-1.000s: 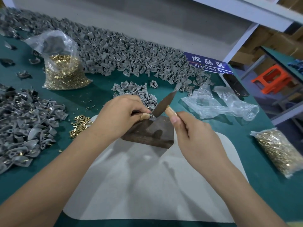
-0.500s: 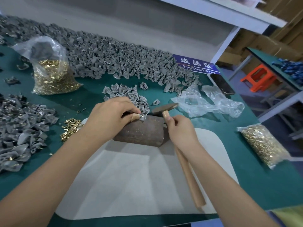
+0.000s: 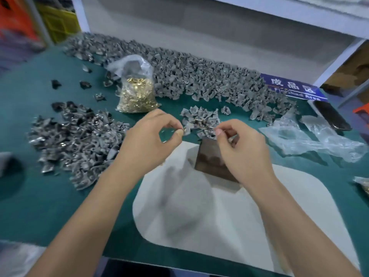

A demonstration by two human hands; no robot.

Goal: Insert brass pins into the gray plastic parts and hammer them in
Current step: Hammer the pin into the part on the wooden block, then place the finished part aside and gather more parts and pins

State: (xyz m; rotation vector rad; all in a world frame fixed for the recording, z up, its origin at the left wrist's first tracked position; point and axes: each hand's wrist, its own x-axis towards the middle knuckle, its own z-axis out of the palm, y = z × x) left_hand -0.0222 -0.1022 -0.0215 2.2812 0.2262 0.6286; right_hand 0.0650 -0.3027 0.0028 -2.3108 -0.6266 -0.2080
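Brass pin, a tiny gold glint, sits pinched between the thumb and forefinger of the left hand just left of centre in the frame, held above the green counter. The right hand is beside it, a little apart, its thumb and forefinger closed on something small and grey; it looks like one of the gray plastic parts, though blur keeps me from being sure. Under that hand stands a dark wooden block, resting on the far edge of a pale mat that fills the lower middle. Just beyond the fingertips lies a small heap of gray parts. A broader pile of parts, some glinting, spreads at the left of the frame, and a long bank of gray parts runs across the back of the counter. A clear bag of brass pins stands upright at upper centre-left. Crumpled clear plastic lies at the right, with a blue sign behind it at upper right.
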